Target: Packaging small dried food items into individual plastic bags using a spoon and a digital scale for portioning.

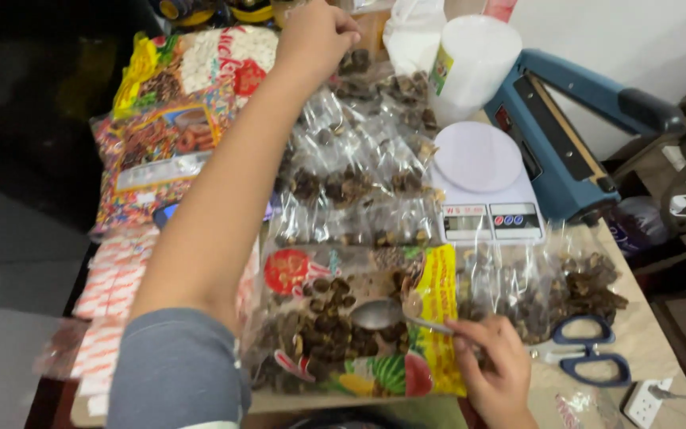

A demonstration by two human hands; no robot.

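My left hand (315,36) is stretched far forward over the table, fingers curled closed at the back end of a row of small clear packets (351,175) filled with dark brown pieces. What it pinches is hidden. My right hand (495,367) holds the handle of a metal spoon (379,314) near the table's front edge. The spoon's bowl rests over a large open colourful bag (343,326) of dark brown pieces, lying flat.
A white kitchen scale (486,183) sits right of the packets, a blue heat sealer (565,135) behind it. Blue-handled scissors (589,349) and a white power strip (646,401) lie at front right. Bags of coloured sprinkles (160,135) and a white container (474,59) stand behind.
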